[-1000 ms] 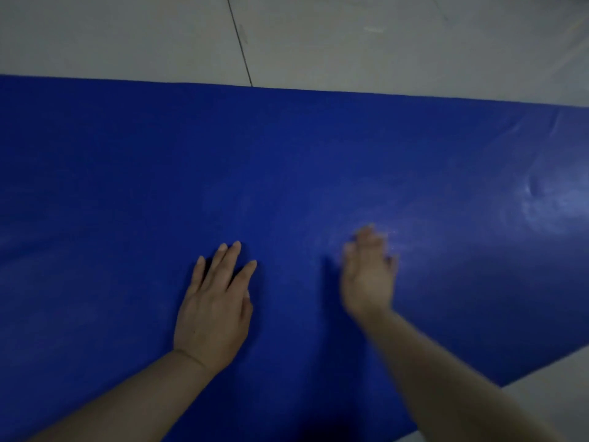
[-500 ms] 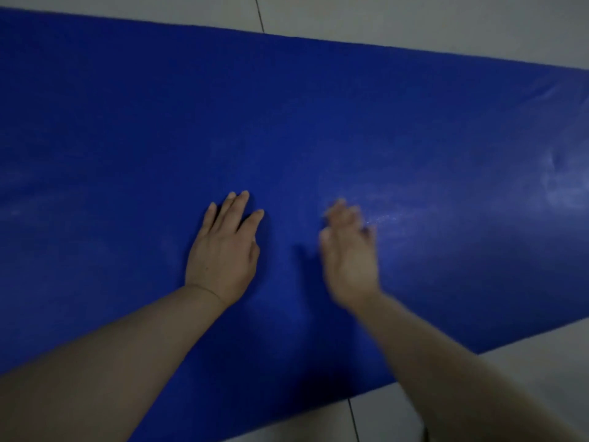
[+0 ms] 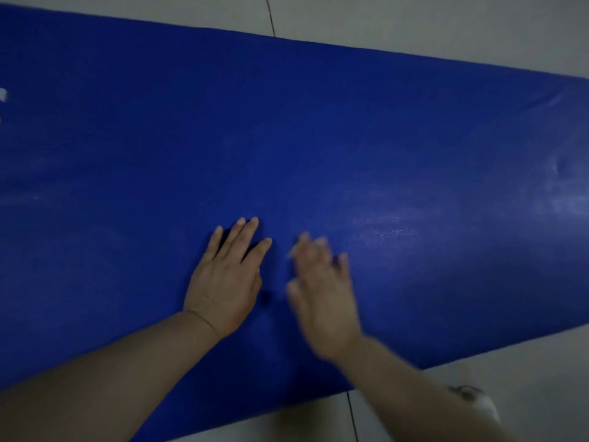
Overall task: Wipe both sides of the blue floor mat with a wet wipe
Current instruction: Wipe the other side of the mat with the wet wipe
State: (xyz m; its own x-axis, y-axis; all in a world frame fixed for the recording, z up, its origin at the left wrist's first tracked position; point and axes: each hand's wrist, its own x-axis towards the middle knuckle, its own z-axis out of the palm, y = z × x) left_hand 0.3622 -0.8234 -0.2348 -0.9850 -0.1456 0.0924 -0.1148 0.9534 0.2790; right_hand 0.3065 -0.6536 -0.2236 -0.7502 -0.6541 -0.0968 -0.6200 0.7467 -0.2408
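The blue floor mat (image 3: 318, 138) lies flat on the tiled floor and fills most of the view. My left hand (image 3: 228, 279) rests palm down on it with straight, spread fingers. Just to its right, my right hand (image 3: 322, 291) is blurred with motion, fingers extended over the mat; I cannot tell whether it touches. A pale damp sheen shows on the mat to the right of that hand. No wet wipe shows in either hand. A small white bit (image 3: 3, 94) sits at the mat's far left edge of view.
Pale floor tiles (image 3: 414, 23) with a dark grout line lie beyond the mat's far edge, and more tile (image 3: 318, 419) in front of its near edge. A whitish object (image 3: 478, 401) peeks from behind my right forearm. The mat has a crease at the right (image 3: 561, 164).
The view has dropped, so more near floor shows. My right hand has slid left and toward me across the mat, closer to the left hand. My left hand stays flat in place.
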